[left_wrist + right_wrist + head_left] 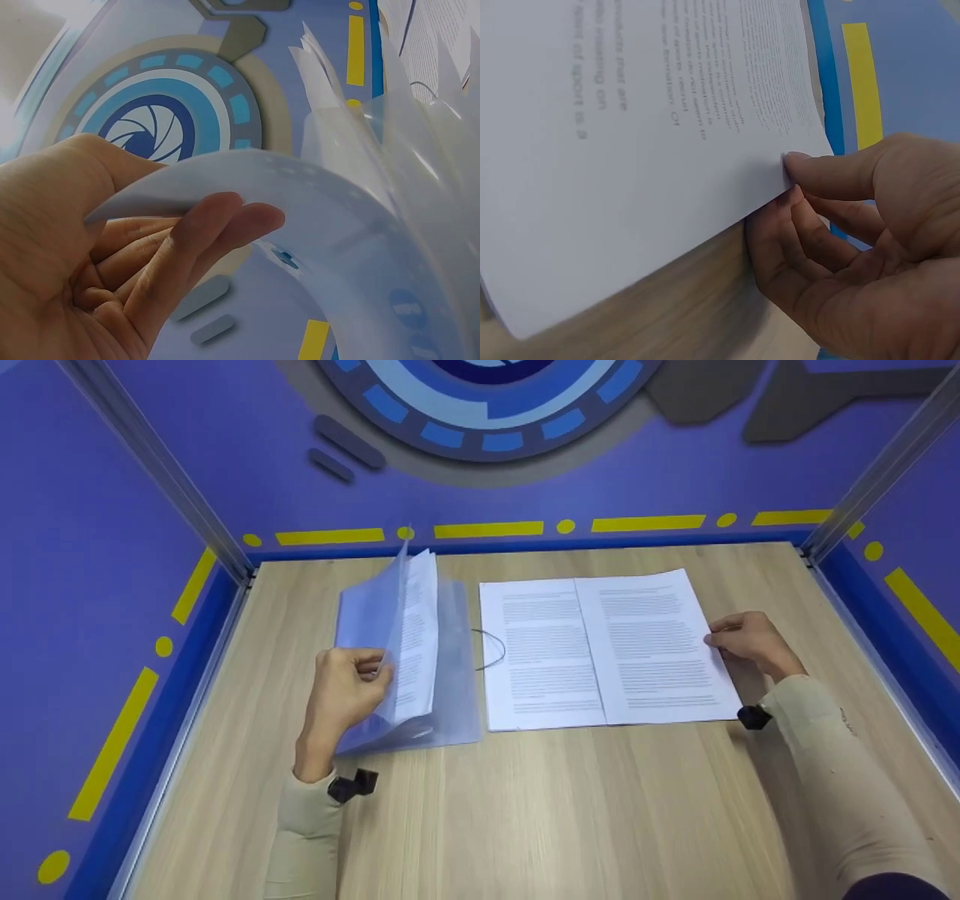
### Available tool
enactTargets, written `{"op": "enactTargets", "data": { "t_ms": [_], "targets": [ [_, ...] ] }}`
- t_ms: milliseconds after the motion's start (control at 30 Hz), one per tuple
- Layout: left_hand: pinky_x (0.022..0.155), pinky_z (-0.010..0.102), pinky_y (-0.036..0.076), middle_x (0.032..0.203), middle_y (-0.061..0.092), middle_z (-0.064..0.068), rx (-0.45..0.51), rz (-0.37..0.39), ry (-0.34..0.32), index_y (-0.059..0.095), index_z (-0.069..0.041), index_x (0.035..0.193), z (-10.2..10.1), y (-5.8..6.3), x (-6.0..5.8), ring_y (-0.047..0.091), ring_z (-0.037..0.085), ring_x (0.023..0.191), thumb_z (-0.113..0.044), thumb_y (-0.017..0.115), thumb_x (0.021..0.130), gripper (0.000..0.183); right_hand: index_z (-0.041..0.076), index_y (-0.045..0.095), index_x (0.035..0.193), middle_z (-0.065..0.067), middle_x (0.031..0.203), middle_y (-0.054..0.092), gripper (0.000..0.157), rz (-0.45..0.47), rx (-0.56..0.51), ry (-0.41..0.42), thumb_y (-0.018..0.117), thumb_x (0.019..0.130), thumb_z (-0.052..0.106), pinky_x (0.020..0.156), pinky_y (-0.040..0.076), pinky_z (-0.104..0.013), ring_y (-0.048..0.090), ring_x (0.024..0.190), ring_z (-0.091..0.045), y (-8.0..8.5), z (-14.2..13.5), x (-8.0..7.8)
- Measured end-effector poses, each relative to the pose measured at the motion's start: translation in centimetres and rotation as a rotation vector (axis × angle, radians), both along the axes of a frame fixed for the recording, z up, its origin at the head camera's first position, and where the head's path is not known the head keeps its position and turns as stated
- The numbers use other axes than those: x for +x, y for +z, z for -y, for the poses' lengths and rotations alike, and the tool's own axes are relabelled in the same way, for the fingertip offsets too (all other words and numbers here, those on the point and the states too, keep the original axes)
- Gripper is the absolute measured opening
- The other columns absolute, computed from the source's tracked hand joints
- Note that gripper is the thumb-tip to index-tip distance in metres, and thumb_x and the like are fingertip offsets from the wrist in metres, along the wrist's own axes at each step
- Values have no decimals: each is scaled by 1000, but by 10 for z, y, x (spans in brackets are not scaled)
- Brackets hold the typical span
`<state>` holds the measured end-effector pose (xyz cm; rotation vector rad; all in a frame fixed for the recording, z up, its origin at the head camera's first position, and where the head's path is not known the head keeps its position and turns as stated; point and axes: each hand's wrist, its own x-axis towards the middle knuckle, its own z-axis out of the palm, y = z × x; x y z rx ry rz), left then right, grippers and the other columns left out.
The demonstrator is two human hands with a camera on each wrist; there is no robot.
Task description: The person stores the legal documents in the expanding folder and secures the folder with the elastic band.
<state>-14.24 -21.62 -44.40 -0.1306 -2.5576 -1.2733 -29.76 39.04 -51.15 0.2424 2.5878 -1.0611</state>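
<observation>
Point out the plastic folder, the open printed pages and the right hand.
Plastic folder (pixel 457 671): head view, on its flat translucent right side.
Printed pages (pixel 609 652): head view, right page, beside the crease.
Right hand (pixel 757 643): head view, middle of the hand.

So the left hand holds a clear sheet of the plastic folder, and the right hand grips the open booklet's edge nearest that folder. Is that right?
Not quite: the head view shows the right hand gripping the open booklet by the edge farthest from the plastic folder. The left hand does hold a clear sheet of that folder.
</observation>
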Motion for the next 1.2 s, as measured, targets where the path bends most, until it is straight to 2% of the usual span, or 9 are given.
{"op": "enactTargets", "data": {
  "t_ms": [167, 500, 733, 833, 933, 967, 1067, 1200],
  "targets": [
    [78, 49, 68, 101, 79, 29, 3, -10, -1, 81, 10, 106, 0, 0, -1, 81, 38, 87, 3, 76, 87, 21, -10, 58, 141, -24, 128, 68, 47, 28, -52, -1, 68, 104, 17, 76, 60, -22, 68, 94, -19, 1, -5, -2],
    [76, 47, 68, 100, 78, 29, 0, -9, -7, 80, 11, 106, -1, -1, -1, 81, 39, 86, 3, 77, 87, 21, -8, 54, 148, -3, 112, 76, 57, 130, -151, -21, 72, 102, 20, 80, 64, -25, 74, 92, -11, 0, -18, -2],
    [76, 47, 68, 99, 79, 29, -7, -13, -4, 80, 12, 106, -1, 0, -2, 81, 39, 86, 2, 77, 87, 21, -5, 46, 153, 15, 96, 75, 66, 194, -277, -56, 75, 100, 21, 83, 63, -22, 74, 91, -2, 0, -24, -4],
    [77, 48, 68, 99, 79, 29, -11, -10, -5, 80, 12, 105, -2, 0, -2, 81, 39, 86, 2, 76, 87, 21, 0, 58, 142, 15, 92, 77, 47, 212, -379, -77, 74, 101, 17, 83, 63, -21, 74, 89, -2, 2, -26, -3],
    [77, 48, 68, 99, 79, 29, -21, -10, -4, 80, 12, 105, -2, -1, -1, 81, 39, 86, 2, 76, 88, 21, 13, 73, 115, 11, 89, 79, 14, 229, -477, -99, 74, 101, 11, 80, 63, -21, 75, 86, -3, 4, -27, -1],
    [77, 49, 68, 99, 79, 29, -22, -9, -3, 80, 11, 105, -2, -1, -1, 81, 39, 86, 2, 76, 88, 20, 18, 75, 106, 9, 89, 80, 10, 235, -505, -105, 74, 101, 10, 79, 63, -21, 76, 85, -4, 4, -27, -1],
    [77, 49, 68, 99, 79, 28, -19, -6, 1, 81, 11, 105, -2, -1, -1, 81, 38, 86, 1, 77, 88, 20, 25, 77, 93, 7, 89, 80, 18, 245, -539, -112, 74, 101, 9, 77, 63, -21, 75, 84, -5, 7, -26, 0],
    [77, 49, 68, 100, 79, 28, -17, -8, -5, 81, 11, 107, -1, -1, -1, 81, 38, 86, 1, 77, 88, 21, 24, 77, 92, 6, 90, 80, 18, 249, -577, -124, 73, 101, 8, 77, 63, -21, 76, 84, -6, 10, -25, 0]
  ]
}}
